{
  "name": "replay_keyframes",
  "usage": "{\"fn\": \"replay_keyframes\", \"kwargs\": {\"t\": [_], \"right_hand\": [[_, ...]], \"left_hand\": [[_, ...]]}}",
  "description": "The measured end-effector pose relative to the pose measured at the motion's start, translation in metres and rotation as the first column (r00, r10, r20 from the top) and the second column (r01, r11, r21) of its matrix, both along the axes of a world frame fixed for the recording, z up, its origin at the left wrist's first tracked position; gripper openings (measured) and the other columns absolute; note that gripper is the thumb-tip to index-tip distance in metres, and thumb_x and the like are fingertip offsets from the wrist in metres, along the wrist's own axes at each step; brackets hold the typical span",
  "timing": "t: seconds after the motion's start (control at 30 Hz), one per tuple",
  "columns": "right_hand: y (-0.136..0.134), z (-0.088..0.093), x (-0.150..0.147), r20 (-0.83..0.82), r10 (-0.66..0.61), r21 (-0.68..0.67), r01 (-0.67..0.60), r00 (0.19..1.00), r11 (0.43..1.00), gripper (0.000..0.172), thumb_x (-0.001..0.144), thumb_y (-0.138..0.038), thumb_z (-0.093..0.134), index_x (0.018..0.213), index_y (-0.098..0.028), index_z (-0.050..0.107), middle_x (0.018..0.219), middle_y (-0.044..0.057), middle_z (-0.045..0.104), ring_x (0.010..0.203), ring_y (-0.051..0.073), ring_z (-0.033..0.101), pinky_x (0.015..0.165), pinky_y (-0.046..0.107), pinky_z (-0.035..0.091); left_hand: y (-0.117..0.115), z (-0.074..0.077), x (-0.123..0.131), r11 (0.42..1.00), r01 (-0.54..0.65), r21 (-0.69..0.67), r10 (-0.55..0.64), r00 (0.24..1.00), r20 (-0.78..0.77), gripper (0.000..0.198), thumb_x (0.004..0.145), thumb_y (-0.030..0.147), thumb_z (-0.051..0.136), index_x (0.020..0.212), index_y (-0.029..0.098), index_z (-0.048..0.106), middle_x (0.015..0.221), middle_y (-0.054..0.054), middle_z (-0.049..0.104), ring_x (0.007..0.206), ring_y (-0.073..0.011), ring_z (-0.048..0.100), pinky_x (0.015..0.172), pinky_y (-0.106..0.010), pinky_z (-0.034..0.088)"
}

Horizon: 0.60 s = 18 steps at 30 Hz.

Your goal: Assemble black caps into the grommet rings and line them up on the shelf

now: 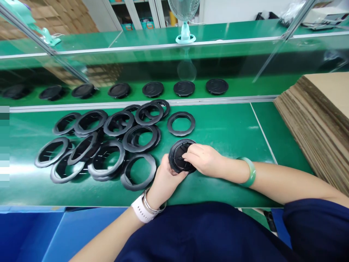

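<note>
At the near edge of the counter (231, 134), a person in a navy top (207, 233) works with both hands on one round black part (176, 156), just right of a spread of loose rings. The left hand (165, 174) grasps its near left rim, thumb along the near side; a pale watch strap (143, 209) and silver bangles (149, 205) circle that wrist. The right hand (205, 160) is bent over it, fingertips on its upper face; I cannot tell whether they pinch anything. A green bangle (249, 172) sits on the right wrist.

Farther left, black rings (153, 171) lie overlapping, some tilted; a single ring (181, 133) lies flat just beyond the part. At the right stands a stack of brown cardboard sheets (321, 138). Beyond a metal rail (240, 100), seven black discs (216, 86) form a row, the faint marks on their tops too small to read. Farthest, a mint-coloured fan (185, 36) stands behind a clear screen.
</note>
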State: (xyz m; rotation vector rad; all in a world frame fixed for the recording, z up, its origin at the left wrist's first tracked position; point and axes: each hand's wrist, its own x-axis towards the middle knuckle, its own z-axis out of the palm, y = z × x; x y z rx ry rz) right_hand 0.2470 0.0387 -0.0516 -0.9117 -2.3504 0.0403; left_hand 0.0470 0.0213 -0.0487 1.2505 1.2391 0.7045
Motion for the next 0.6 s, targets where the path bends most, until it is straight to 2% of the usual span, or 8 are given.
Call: {"fn": "replay_keyframes", "kwargs": {"t": [0.1,0.33,0.5,0.6], "right_hand": [[0.0001,0.0002,-0.0020,0.007,0.006,-0.003,-0.006,1.000,1.000,0.023,0.099,-0.012,0.043,0.094,-0.013,0.065,0.081,0.008,0.058,0.075,0.019,0.051,0.066,0.031,0.050],[-0.0017,-0.0023,-0.0011,-0.092,0.015,-0.024,-0.017,0.996,1.000,0.023,0.100,-0.015,0.043,0.102,-0.012,0.066,0.087,0.010,0.061,0.081,0.020,0.055,0.073,0.033,0.053],[-0.0010,-0.0016,-0.0011,-0.055,0.020,-0.024,-0.021,0.998,0.999,0.023,0.100,-0.015,0.044,0.102,-0.012,0.066,0.086,0.010,0.061,0.079,0.020,0.055,0.069,0.033,0.052],[-0.0014,-0.0015,-0.0031,-0.022,-0.011,-0.024,0.010,1.000,1.000,0.027,0.101,-0.014,0.040,0.114,-0.011,0.063,0.088,0.010,0.062,0.082,0.021,0.056,0.071,0.034,0.053]], "left_hand": [[0.0002,-0.0001,-0.0003,1.000,0.007,-0.008,-0.007,1.000,0.000,0.053,0.068,0.027,0.082,0.108,0.020,0.049,0.103,-0.004,0.066,0.095,-0.0211,0.069,0.083,-0.034,0.059],[-0.0008,-0.0021,-0.0008,1.000,0.030,-0.008,-0.030,0.999,0.036,0.055,0.071,0.029,0.081,0.112,0.021,0.045,0.108,-0.004,0.062,0.096,-0.0197,0.067,0.082,-0.035,0.059],[-0.0007,-0.0036,-0.0007,1.000,0.022,0.012,-0.022,1.000,0.010,0.057,0.069,0.029,0.082,0.112,0.021,0.045,0.108,-0.004,0.063,0.096,-0.0204,0.068,0.083,-0.036,0.060],[-0.0002,-0.0023,-0.0003,1.000,0.022,0.016,-0.022,1.000,0.006,0.057,0.069,0.028,0.081,0.113,0.021,0.046,0.108,-0.005,0.064,0.097,-0.0210,0.068,0.083,-0.036,0.060]]}}
